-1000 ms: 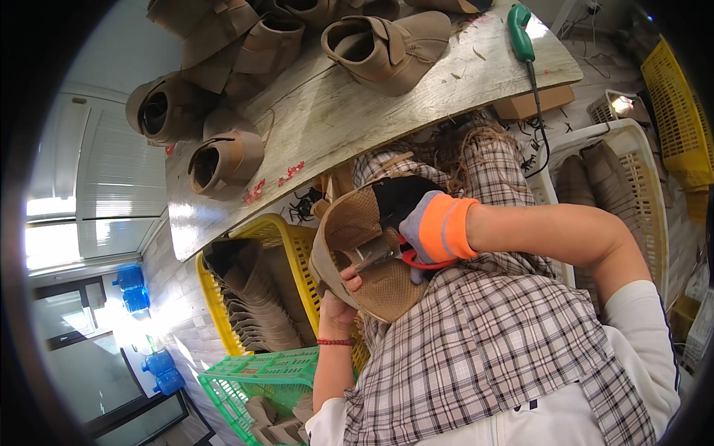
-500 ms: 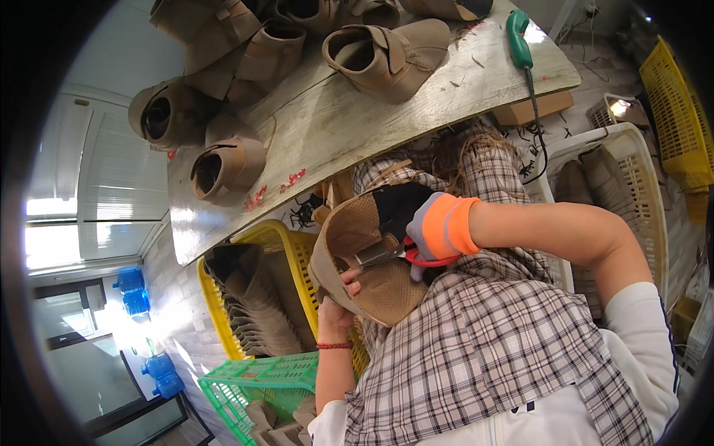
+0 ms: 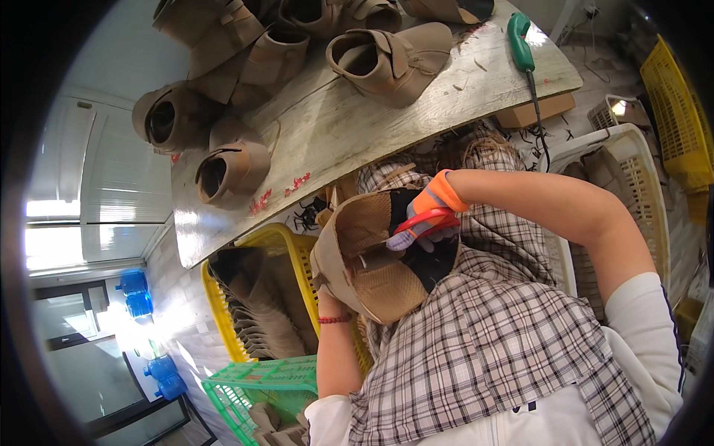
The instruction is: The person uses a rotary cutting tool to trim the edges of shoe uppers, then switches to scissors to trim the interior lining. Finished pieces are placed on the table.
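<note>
A tan shoe upper point(image 3: 394, 291) with a black inner part lies over my lap, its inside facing up. My right hand point(image 3: 435, 206), in an orange and grey glove, is closed round red-handled scissors point(image 3: 446, 217). Their metal blades point left into the hollow of the upper. My left hand point(image 3: 328, 302) grips the upper's left side from beneath; its fingers are mostly hidden behind the material. A red bead bracelet point(image 3: 334, 320) circles that wrist.
Several tan shoe uppers point(image 3: 390, 67) stand on the worn table point(image 3: 312, 149), with a green corded tool point(image 3: 520, 43) at its right. Around me are a yellow basket point(image 3: 223, 320), a green crate point(image 3: 260, 375) and a white crate point(image 3: 645, 160), all holding shoe pieces.
My right hand has lifted and turned, bringing the scissors' red handles into fuller view. My left fingers, seen inside the upper before, have gone behind it.
</note>
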A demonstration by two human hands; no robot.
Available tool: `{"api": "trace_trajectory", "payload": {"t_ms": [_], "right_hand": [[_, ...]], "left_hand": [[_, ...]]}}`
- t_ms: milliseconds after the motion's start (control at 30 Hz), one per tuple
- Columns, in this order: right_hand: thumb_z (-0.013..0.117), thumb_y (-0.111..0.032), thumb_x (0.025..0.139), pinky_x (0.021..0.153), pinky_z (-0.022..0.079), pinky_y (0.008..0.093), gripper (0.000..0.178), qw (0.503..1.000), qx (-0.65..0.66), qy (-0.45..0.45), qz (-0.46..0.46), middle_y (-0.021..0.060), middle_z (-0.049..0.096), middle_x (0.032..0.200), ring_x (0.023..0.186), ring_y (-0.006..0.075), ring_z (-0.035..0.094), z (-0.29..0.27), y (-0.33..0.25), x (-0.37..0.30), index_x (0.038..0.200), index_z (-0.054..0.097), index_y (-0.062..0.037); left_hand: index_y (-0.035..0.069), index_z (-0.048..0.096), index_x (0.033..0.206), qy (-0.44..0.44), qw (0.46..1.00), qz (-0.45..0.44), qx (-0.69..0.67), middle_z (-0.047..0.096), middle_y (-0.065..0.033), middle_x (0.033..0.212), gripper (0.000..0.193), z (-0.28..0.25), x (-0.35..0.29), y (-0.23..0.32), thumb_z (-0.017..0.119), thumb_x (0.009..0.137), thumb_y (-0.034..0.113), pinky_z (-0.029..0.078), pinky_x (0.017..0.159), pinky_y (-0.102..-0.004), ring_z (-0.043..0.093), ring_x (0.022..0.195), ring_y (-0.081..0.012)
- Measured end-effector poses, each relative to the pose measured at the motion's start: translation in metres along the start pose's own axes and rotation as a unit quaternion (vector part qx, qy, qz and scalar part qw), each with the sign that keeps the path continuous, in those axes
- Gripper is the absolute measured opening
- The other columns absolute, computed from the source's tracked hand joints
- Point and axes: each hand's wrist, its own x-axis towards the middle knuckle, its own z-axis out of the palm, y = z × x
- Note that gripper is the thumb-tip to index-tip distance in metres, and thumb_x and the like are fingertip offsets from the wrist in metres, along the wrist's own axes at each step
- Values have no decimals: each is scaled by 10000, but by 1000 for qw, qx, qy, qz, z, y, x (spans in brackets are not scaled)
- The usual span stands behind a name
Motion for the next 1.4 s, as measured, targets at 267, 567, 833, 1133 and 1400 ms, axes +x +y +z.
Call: {"api": "trace_trajectory", "payload": {"t_ms": [267, 567, 833, 1133, 1400], "right_hand": [[442, -834, 780, 558, 506, 313, 827, 999, 1, 34, 18, 53, 614, 735, 608, 188, 610, 0, -27, -3, 909, 703, -59], [624, -684, 791, 515, 464, 326, 638, 963, -142, 226, -47, 31, 577, 609, 521, 185, 546, 28, -20, 7, 694, 694, -58], [337, -856, 797, 544, 504, 301, 920, 991, 121, 8, -52, 57, 570, 719, 573, 161, 564, 35, 45, -5, 894, 704, -18], [365, -810, 827, 564, 522, 271, 895, 977, 149, -20, -150, 52, 558, 731, 604, 136, 571, 36, 82, -31, 1064, 673, -4], [750, -462, 813, 584, 467, 274, 459, 861, 89, 498, -52, 60, 618, 692, 629, 128, 587, 52, 74, -93, 920, 676, -22]], "left_hand": [[-8, 606, 1090, -10, 1000, 3, 21, 637, -72, 995, 278, -3, 2, 5, 674, 830, 65, 496, 829, -275, 617, 915, -182], [-20, 621, 1089, -18, 999, 20, 37, 647, -92, 1019, 273, 7, 3, 13, 650, 835, 77, 488, 849, -276, 618, 939, -182], [-30, 633, 1089, -27, 997, 42, 64, 656, -109, 1041, 276, 20, 16, 10, 628, 840, 88, 480, 867, -277, 619, 961, -183], [-42, 647, 1089, -103, 928, 109, 340, 666, -129, 1065, 285, 40, 10, 90, 604, 845, 100, 472, 887, -277, 620, 985, -183], [22, 710, 984, -83, 646, 488, 580, 693, -120, 1028, 272, 109, 20, 235, 590, 746, 73, 484, 829, -347, 622, 951, -273]]}}
